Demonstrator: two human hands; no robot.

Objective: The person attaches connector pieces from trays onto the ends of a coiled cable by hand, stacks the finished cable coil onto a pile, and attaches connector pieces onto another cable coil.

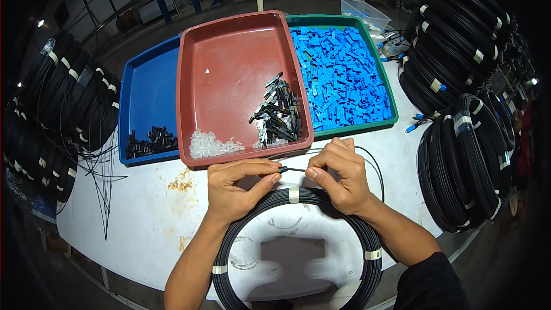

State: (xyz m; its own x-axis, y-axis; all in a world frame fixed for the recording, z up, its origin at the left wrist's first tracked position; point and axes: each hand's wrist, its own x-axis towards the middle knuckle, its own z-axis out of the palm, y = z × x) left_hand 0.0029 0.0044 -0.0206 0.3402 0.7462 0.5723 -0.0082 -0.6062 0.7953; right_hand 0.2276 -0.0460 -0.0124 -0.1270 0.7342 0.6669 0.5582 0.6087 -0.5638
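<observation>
Where the cable coil [298,241] lies, left hand [238,186] and right hand [338,175], grips clamped on thin black cable [294,169].

Trays and cable coils crowding the bench

A red tray [229,63] is sitting in the middle, holding black clips [279,116] and clear bits [211,145]. A blue tray [143,92] with small black parts [150,142] is lying to its left, a green tray [385,80] is brimming with blue pieces [338,74], and taped black cable coils [459,80] are stacking up on both sides.

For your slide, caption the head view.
Left hand and right hand pinch a thin black cable before three trays.
</observation>
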